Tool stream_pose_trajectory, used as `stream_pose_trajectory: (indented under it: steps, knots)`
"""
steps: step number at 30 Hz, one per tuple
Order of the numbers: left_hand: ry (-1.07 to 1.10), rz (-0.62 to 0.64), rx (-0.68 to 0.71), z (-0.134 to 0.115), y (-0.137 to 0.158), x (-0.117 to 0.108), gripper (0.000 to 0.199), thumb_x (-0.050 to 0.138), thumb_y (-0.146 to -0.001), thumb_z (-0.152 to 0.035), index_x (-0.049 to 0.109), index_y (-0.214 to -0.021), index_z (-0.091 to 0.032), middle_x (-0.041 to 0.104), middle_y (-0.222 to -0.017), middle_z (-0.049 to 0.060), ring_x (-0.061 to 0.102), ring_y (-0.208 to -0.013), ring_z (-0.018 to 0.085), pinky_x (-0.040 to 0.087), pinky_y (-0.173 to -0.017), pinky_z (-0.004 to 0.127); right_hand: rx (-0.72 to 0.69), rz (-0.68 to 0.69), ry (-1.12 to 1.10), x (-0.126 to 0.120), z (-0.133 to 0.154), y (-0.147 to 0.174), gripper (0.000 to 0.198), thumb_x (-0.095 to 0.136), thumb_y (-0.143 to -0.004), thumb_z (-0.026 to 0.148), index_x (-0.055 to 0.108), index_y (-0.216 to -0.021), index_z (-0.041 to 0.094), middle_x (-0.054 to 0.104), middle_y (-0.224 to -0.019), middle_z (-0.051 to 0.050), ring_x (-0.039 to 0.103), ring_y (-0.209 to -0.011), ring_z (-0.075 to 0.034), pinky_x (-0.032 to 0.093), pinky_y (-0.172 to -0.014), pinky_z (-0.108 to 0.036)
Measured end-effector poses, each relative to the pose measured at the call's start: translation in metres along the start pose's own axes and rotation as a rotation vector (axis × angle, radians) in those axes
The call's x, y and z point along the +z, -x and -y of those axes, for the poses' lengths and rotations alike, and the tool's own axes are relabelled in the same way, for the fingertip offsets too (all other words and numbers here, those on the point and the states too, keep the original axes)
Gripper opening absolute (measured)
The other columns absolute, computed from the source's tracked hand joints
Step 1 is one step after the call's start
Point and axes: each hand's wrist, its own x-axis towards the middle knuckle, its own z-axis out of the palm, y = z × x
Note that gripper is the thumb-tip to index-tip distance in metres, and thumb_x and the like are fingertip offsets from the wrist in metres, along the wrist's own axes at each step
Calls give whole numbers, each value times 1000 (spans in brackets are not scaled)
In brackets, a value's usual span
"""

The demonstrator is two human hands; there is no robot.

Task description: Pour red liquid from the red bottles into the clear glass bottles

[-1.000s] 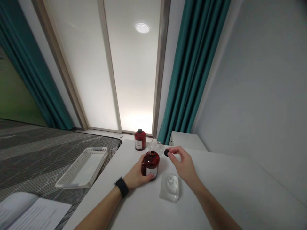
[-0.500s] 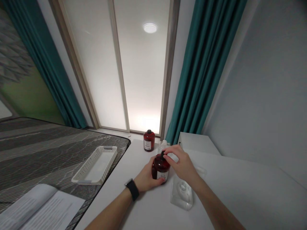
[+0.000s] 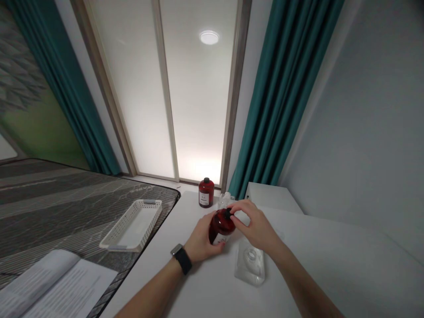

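Note:
My left hand, with a dark watch on its wrist, is wrapped round the side of a dark red bottle with a white label. The bottle tilts to the right. Finger and thumb of my right hand pinch the black cap at the bottle's top. Just behind stands a clear bottle, partly hidden by my hands. A second red bottle with a black cap is upright farther back. Below my right hand a flat clear container with a round neck lies on the table.
The white table meets a dark striped mat or bed on the left. On that lie a white basket and an open book. Beyond the table's back edge are a white cabinet and a teal curtain.
The held bottle has gone from nearly upright to tilted rightward. My right fingers have moved slightly right along with its cap. The other things keep their places.

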Motion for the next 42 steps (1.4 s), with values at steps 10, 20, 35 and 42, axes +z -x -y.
stream_pose_trajectory:
  steps: [10, 20, 35, 42]
  knots:
    - [-120, 15, 37, 0, 1, -13, 81, 78, -64, -22, 42, -136, -19, 55, -131, 15, 53, -119, 36, 41, -106, 52, 10, 80, 116, -8, 2, 3, 22, 61, -87, 21, 69, -106, 28, 67, -95, -6, 59, -97, -28, 45, -91, -47]
    - [-178, 61, 31, 0, 0, -11, 81, 79, -61, -20, 45, -135, -22, 59, -128, 12, 56, -112, 35, 42, -100, 51, 31, 172, 280, -17, -4, 9, 18, 62, -86, 18, 69, -101, 26, 63, -84, -5, 56, -87, -26, 44, -84, -43]
    - [-221, 83, 80, -3, 1, -10, 82, 77, -62, -20, 43, -137, -23, 59, -129, 11, 56, -112, 34, 42, -98, 48, 79, 225, 195, -21, -2, 13, 12, 64, -85, 21, 66, -95, 27, 65, -83, -2, 58, -80, -23, 46, -75, -36]
    - [-235, 70, 88, 2, 2, -10, 86, 77, -61, -18, 41, -138, -23, 58, -131, 12, 55, -114, 35, 40, -99, 48, 151, 200, 209, -19, 2, 16, 20, 64, -86, 25, 63, -106, 27, 62, -83, -2, 56, -78, -23, 45, -72, -34]
